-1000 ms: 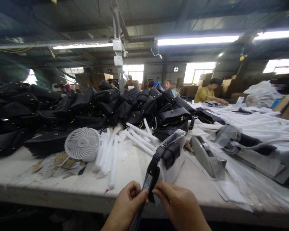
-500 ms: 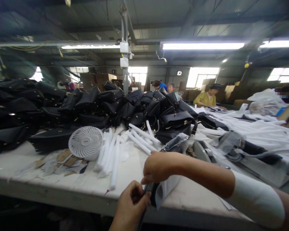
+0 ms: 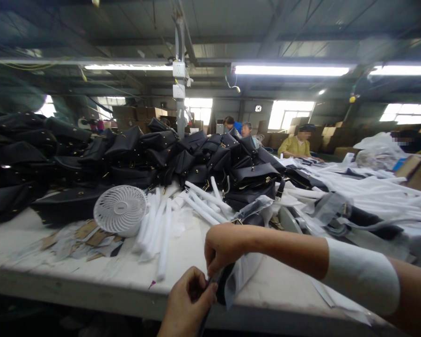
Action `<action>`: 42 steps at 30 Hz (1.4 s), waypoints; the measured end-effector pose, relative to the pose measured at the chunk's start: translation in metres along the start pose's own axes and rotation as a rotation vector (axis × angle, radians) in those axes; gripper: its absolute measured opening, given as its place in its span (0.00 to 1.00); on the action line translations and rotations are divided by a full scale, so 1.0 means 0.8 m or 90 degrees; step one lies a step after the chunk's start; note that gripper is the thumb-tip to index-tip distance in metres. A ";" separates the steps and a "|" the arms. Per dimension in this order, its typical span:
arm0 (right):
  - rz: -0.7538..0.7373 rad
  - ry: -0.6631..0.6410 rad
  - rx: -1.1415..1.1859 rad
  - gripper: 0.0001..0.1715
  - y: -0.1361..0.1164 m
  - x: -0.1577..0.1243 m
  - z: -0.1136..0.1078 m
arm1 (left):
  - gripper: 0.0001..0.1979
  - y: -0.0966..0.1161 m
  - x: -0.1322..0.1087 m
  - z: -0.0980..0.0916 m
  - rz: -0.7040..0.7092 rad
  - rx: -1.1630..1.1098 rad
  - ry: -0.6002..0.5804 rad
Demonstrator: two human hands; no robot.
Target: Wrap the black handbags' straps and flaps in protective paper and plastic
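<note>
At the table's front edge, my left hand [image 3: 190, 299] is closed in a pinch on a black strap [image 3: 215, 276]. The strap's lower part drops below the table edge beside my left wrist. Just above, my right hand [image 3: 220, 244] bends down with its fingertips pinched together at the same strap, close to my left fingers. A translucent wrapping sheet [image 3: 236, 281] hangs around the black material right of my fingers. Behind my right wrist lies a black piece in clear plastic with a metal buckle [image 3: 239, 221]. My right hand hides part of the strap.
Black handbags [image 3: 192, 159] are heaped along the back of the white table [image 3: 126, 267]. A white fan [image 3: 120, 210] stands left, beside cardboard and plastic scraps [image 3: 87, 236]. White foam tubes [image 3: 163, 241] lie mid-table, with more on the right. A person in yellow [image 3: 294, 146] sits across.
My right hand's fingers have curled down closer to the strap, and the right forearm has shifted a little left. My left hand keeps its pinch. The whole view has shifted slightly.
</note>
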State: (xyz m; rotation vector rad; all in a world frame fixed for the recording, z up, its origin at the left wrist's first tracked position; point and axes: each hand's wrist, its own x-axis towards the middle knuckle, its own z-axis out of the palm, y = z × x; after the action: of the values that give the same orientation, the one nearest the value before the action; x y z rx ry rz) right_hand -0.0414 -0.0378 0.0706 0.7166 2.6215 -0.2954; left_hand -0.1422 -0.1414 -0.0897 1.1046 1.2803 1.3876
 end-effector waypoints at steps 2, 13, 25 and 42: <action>0.000 0.023 -0.003 0.14 0.002 -0.002 0.005 | 0.19 -0.001 0.001 -0.002 -0.006 0.017 -0.009; -0.262 0.379 0.070 0.07 0.044 -0.004 0.036 | 0.23 0.005 0.007 -0.011 -0.112 -0.068 -0.095; -0.223 0.674 0.030 0.13 0.057 -0.063 0.109 | 0.23 0.045 0.008 0.000 -0.167 -0.011 -0.118; 0.082 0.876 0.206 0.13 0.164 -0.083 0.167 | 0.26 0.026 0.015 0.005 -0.187 -0.065 -0.027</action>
State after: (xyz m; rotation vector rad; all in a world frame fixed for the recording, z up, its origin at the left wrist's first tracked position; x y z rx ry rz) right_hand 0.1234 0.0036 -0.0324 1.6216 3.7845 -0.2137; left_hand -0.1415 -0.1298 -0.0684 0.8348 1.2695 1.1888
